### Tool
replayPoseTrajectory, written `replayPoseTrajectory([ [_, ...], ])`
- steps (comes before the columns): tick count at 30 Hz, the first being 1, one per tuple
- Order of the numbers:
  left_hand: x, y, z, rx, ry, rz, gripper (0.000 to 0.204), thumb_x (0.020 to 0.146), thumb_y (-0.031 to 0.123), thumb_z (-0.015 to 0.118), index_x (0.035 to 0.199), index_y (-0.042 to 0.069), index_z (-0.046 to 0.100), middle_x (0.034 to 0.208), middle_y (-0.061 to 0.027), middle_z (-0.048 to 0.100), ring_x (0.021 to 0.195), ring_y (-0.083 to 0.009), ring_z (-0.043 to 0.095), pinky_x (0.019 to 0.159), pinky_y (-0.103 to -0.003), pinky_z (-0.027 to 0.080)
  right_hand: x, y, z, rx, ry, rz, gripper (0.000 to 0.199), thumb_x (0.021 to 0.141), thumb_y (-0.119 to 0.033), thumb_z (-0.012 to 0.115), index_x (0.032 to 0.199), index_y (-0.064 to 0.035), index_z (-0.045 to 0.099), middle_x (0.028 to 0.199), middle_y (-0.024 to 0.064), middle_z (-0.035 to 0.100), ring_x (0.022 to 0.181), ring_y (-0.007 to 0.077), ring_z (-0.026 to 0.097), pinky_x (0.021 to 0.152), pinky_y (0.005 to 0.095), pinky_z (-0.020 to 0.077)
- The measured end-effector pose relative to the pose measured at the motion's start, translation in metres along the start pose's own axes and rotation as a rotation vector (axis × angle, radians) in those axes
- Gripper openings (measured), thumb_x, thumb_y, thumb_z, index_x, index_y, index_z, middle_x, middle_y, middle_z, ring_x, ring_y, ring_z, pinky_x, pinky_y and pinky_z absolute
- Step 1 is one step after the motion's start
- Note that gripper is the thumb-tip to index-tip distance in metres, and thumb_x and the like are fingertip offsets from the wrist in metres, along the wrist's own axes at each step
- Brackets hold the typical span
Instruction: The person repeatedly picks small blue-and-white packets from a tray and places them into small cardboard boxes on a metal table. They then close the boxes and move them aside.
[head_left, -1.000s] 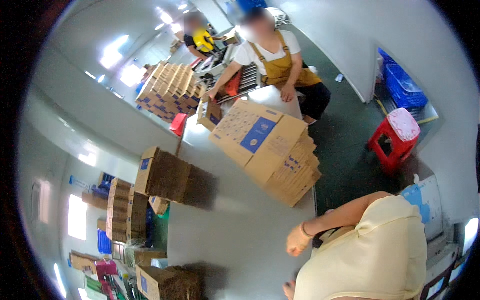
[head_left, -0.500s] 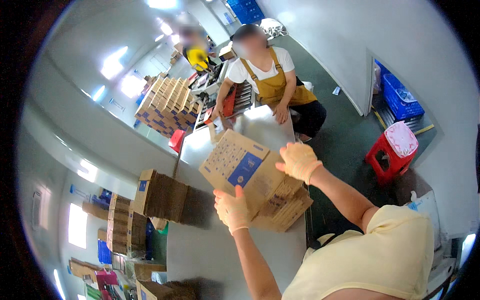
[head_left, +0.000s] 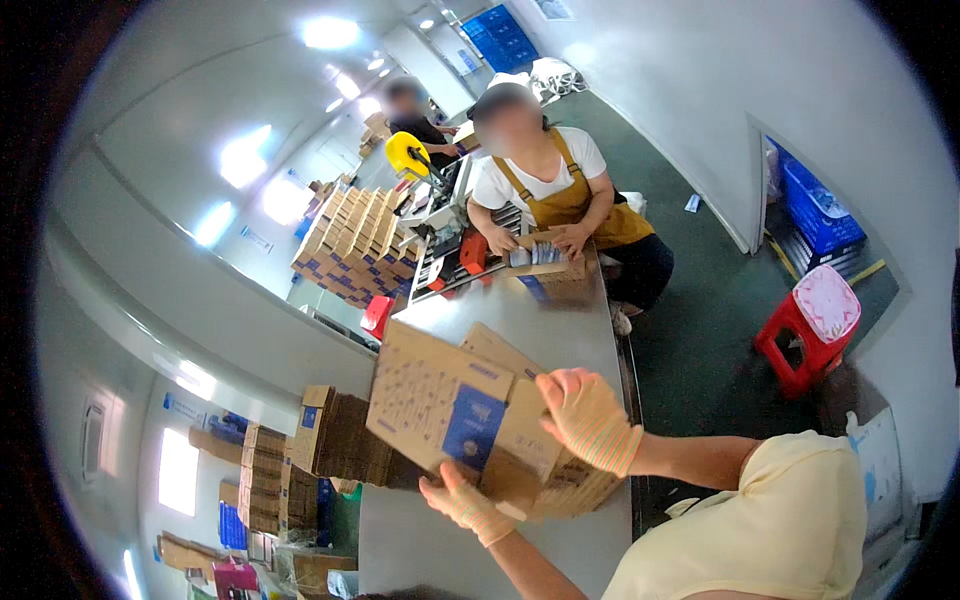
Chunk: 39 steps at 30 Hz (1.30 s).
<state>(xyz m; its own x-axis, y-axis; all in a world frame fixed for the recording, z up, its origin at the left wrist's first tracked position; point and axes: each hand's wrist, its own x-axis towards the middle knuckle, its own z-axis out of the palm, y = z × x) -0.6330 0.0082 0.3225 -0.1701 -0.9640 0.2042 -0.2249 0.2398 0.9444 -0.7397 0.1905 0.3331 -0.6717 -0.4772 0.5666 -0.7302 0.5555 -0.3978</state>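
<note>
A brown cardboard box [head_left: 420, 395] with a blue printed panel is held tilted above the metal table. My left hand [head_left: 465, 502], in a pale striped glove, grips its lower edge with the thumb on the near side. My right hand [head_left: 585, 415], gloved alike, has its fingers curled at the box's right edge, by the flaps. Under and behind my right hand more cardboard [head_left: 580, 488] shows, partly hidden. The box's inside cannot be seen.
Across the metal table [head_left: 490, 560] a person in a mustard apron handles an open carton [head_left: 540, 258]. Flattened cartons [head_left: 350, 435] are stacked at the left edge. A roller conveyor lies beyond. At right stands a red stool [head_left: 790, 345] with a pink-white top.
The box has tilted and shifted left. My right hand has come down onto its right edge, and my left hand has moved lower. Across the table, an open carton now shows between the co-worker's hands.
</note>
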Motion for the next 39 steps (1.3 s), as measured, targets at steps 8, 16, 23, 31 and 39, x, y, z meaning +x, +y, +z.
replayPoseTrajectory([
  [8,-0.034,0.013,-0.023,-0.507,0.166,-0.112,0.024,0.085,0.023,0.054,0.096,0.004,0.046,0.086,-0.0041,0.042,0.072,-0.0120,0.037,0.068,-0.029,0.040,-0.022,-0.087,0.035,0.160,-0.493,-0.484,0.018,0.081,-0.020,0.058,0.097,-0.0104,0.056,0.078,0.0060,0.060,0.078,0.0219,0.063,0.063,0.0326,0.0509],
  [16,-0.089,-0.116,-0.136,0.125,0.436,-0.204,0.048,0.090,0.017,0.053,0.133,0.000,0.038,0.137,-0.0164,0.035,0.125,-0.0281,0.036,0.104,-0.043,0.035,-0.066,-0.104,0.059,0.418,-0.494,-0.912,0.021,0.076,-0.017,0.063,0.095,-0.0109,0.056,0.081,0.0047,0.060,0.079,0.0227,0.062,0.065,0.0344,0.0518],
  [23,-0.261,-0.361,-0.177,-0.378,0.272,-0.973,0.060,0.094,0.040,0.048,0.132,-0.006,0.038,0.119,-0.0234,0.054,0.105,-0.0316,0.055,0.086,-0.044,0.048,-0.168,-0.021,0.111,0.166,-1.024,-1.075,0.053,0.079,-0.043,0.065,0.118,-0.0107,0.050,0.117,0.0127,0.052,0.105,0.0294,0.056,0.087,0.0420,0.0461],
  [31,-0.267,-0.271,-0.132,-0.803,0.305,-1.203,0.090,0.087,0.074,0.032,0.146,0.008,0.020,0.143,-0.0201,0.033,0.128,-0.0403,0.039,0.103,-0.052,0.035,-0.153,0.089,0.168,0.057,-1.638,-0.339,0.073,0.091,-0.065,0.036,0.139,-0.0101,0.033,0.143,0.0196,0.037,0.119,0.0407,0.048,0.092,0.0482,0.0444],
  [39,-0.204,-0.196,-0.116,-0.438,0.219,-0.801,0.093,0.087,0.054,0.056,0.151,0.011,0.003,0.142,-0.0227,0.033,0.119,-0.0381,0.047,0.092,-0.049,0.046,-0.168,0.161,0.162,0.206,-1.610,0.348,0.101,0.081,-0.064,0.057,0.145,0.0045,0.019,0.147,0.0235,0.032,0.133,0.0355,0.036,0.108,0.0389,0.0331],
])
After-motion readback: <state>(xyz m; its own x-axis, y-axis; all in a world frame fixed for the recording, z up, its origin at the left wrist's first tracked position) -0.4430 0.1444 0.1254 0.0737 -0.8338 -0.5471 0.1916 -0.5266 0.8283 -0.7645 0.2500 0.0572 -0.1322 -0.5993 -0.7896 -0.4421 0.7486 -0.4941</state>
